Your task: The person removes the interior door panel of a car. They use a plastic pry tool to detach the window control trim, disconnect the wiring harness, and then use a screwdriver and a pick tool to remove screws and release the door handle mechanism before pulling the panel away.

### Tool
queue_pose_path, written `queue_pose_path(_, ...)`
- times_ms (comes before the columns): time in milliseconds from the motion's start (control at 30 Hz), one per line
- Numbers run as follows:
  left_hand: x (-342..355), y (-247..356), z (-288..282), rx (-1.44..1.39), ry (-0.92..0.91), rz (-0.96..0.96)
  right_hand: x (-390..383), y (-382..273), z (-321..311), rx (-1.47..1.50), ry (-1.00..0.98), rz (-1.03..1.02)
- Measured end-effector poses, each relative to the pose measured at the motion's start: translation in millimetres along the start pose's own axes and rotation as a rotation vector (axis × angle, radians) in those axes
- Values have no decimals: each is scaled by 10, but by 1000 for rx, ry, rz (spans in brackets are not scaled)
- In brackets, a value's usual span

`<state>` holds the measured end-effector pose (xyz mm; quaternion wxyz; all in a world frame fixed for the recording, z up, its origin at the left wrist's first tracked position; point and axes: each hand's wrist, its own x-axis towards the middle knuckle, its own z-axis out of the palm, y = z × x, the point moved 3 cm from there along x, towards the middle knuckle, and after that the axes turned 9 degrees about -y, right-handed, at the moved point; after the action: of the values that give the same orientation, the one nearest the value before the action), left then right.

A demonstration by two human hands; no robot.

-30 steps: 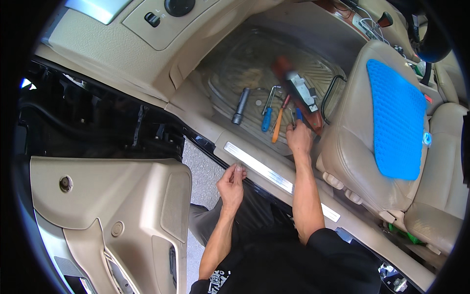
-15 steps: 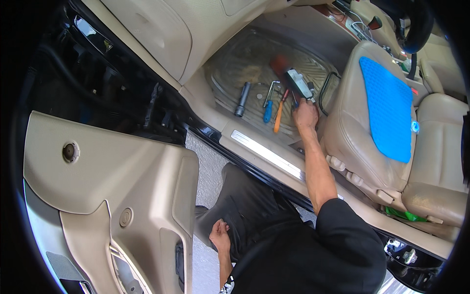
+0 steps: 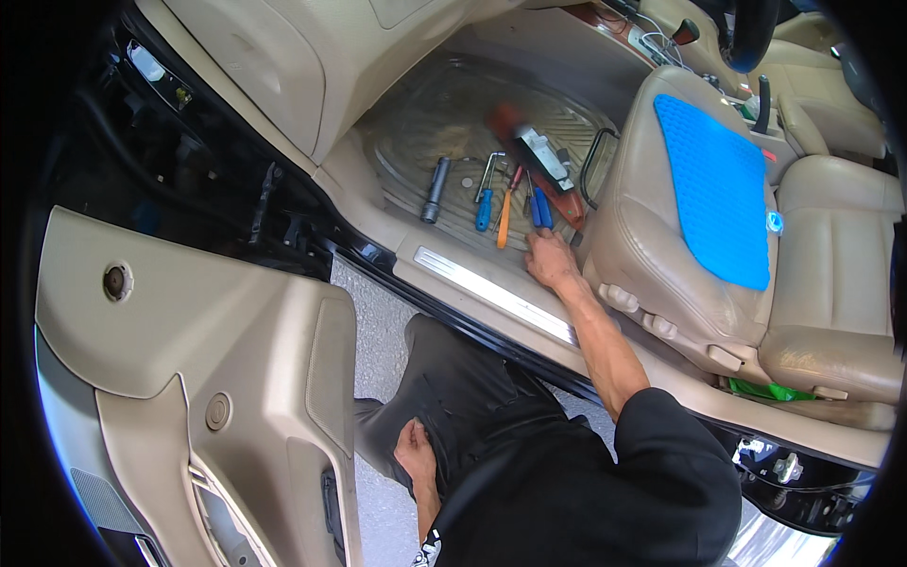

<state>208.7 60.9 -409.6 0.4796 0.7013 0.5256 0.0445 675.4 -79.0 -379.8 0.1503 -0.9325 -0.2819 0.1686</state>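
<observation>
My right hand (image 3: 553,257) reaches onto the rubber floor mat (image 3: 406,132), its fingers curled just below a blue-handled tool (image 3: 538,206); what they hold is hidden. Around it lie an orange-handled tool (image 3: 504,225), a hooked tool with a blue handle (image 3: 484,210), a grey cylindrical tool (image 3: 435,192), and a long red part (image 3: 569,205) with a pale object (image 3: 542,156) on it. Low down, my left hand (image 3: 416,452) rests at my dark trouser leg (image 3: 444,378) with fingers curled together; anything inside is too small or hidden to name.
The open door panel (image 3: 161,340) stands at left, the metal-plated sill (image 3: 477,288) runs beneath my right arm, and the beige seat (image 3: 624,246) with a blue pad (image 3: 710,189) is at right. The dashboard (image 3: 359,57) is above, a steering wheel (image 3: 756,38) farther back.
My left hand has dropped from beside the sill to my leg. My right hand has drawn back slightly from the red part, uncovering blue handles. The view has shifted.
</observation>
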Motion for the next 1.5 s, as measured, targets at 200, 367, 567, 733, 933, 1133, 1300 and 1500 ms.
queue_pose_path(200, -8, -21, 46, 70, 38, 25, 527, -125, -278, 198, 191, 53)
queue_pose_path(367, -65, 13, -37, 18, 21, -26, 1543, -198, -293, 133, 104, 328)
queue_pose_path(567, -133, -135, -37, -18, 88, 19, 1830, 19, -24, 154, 230, 409)
queue_pose_path(733, -202, 68, -94, 65, 40, 17, 1533, -87, -390, 329, 201, 484)
queue_pose_path(933, -128, 45, -95, 94, -47, 5, 981, -354, -1131, 337, 446, 159)
queue_pose_path(1133, -73, 419, -100, 128, -220, 25, -440, -1501, -1739, 1468, 572, -325)
queue_pose_path(1300, -33, 950, -161, 149, -218, 91, -972, -2346, -1955, 1905, 404, -979)
queue_pose_path(1500, -194, 558, -189, 181, -137, -4, -970, -2888, -2096, 1847, 318, -1222)
